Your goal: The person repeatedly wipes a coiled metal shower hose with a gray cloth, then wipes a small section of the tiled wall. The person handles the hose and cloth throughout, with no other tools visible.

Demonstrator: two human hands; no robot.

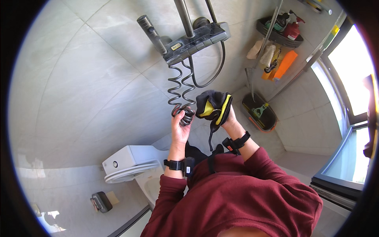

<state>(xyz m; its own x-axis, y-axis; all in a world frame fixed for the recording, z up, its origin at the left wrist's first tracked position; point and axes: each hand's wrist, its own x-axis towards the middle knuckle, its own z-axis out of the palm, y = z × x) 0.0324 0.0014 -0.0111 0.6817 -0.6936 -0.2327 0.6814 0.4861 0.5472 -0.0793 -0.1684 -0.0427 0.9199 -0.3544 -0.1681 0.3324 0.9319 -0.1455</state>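
Note:
My left hand [180, 127] is closed around the bunched lower end of a dark coiled hose [182, 89] that hangs from the shower fixture. To its right, my right hand [229, 118] grips a soft black-and-yellow fabric item [213, 106] from its right side. A thin black strap dangles from the item's lower edge. Its exact kind is not clear, and most of my right fingers are hidden behind it. The two hands are close together but apart. Above them, the grey shower fixture [195, 44] is mounted on the tiled wall.
On the upper right, a dark corner shelf [278, 33] bears pump bottles, with an orange cloth [285, 65] and other cloths hanging below. A dark bin [259, 114] holds a green-handled brush. A white toilet [132, 164] stands lower left. An open window [347, 71] is at right.

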